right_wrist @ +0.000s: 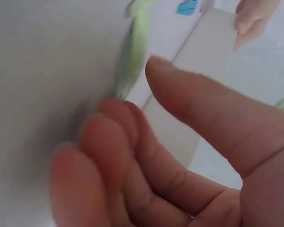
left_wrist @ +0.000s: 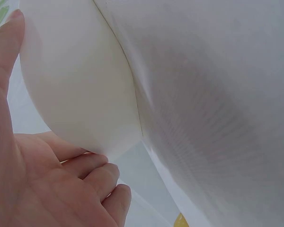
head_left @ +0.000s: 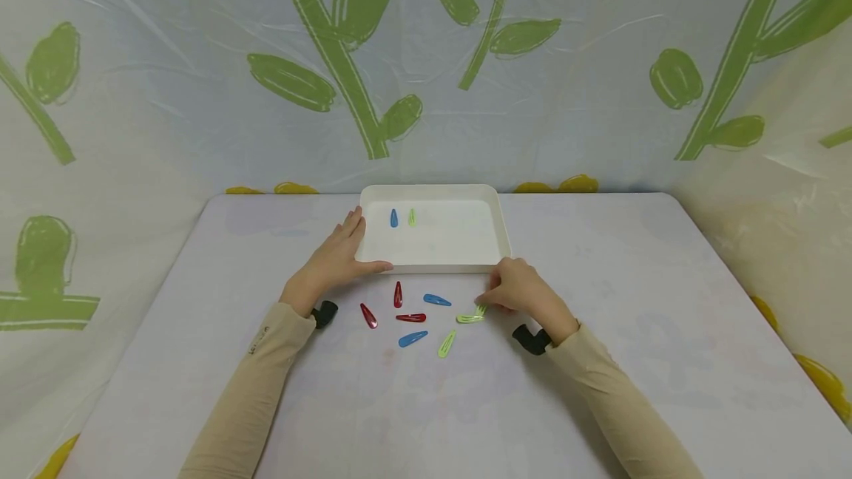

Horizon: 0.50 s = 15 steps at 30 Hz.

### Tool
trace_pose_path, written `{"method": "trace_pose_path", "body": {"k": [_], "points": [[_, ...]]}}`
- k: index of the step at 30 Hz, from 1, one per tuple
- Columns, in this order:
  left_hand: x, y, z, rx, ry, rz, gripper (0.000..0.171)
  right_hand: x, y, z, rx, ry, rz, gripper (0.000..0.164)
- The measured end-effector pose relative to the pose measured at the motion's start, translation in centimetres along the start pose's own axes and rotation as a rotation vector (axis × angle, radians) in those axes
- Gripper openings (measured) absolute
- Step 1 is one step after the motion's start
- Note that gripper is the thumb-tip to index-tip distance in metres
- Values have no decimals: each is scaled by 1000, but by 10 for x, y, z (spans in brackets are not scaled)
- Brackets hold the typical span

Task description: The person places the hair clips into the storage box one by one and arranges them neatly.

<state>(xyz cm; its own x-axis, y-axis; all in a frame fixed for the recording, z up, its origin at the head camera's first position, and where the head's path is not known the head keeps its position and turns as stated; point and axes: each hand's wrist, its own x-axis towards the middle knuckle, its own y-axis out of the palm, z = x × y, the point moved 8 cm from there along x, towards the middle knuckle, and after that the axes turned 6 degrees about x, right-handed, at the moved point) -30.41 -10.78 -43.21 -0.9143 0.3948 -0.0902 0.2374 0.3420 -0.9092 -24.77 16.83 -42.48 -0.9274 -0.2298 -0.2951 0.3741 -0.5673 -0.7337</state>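
My left hand (head_left: 336, 257) rests against the front left corner of a white tray (head_left: 435, 269), thumb along the front wall and fingers stretched along the left side. In the left wrist view its fingertips touch the tray's wall (left_wrist: 80, 80). My right hand (head_left: 522, 288) reaches down by the front right corner, fingers bent, at a light green snap hair clip (head_left: 481, 310). The right wrist view shows that clip (right_wrist: 135, 56) right at the index fingertip, with the thumb apart from it. Another green clip (head_left: 470, 319) lies against it.
Inside the tray, a blue clip (head_left: 394, 218) and a green clip (head_left: 412, 217) stand side by side. In front of it lie three red clips (head_left: 398, 294), two blue clips (head_left: 437, 300) and a further green clip (head_left: 447, 344). A flowered sheet (head_left: 426, 94) hangs behind the table.
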Motion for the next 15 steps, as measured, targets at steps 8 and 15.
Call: {"method": "trace_pose_path", "body": {"k": [8,15], "points": [[0,0,1,3,-5,2,117,2,3,-4,11,25,15,24],[1,0,1,1,3,-3,117,5,7,-3,44,16,6,21]]}}
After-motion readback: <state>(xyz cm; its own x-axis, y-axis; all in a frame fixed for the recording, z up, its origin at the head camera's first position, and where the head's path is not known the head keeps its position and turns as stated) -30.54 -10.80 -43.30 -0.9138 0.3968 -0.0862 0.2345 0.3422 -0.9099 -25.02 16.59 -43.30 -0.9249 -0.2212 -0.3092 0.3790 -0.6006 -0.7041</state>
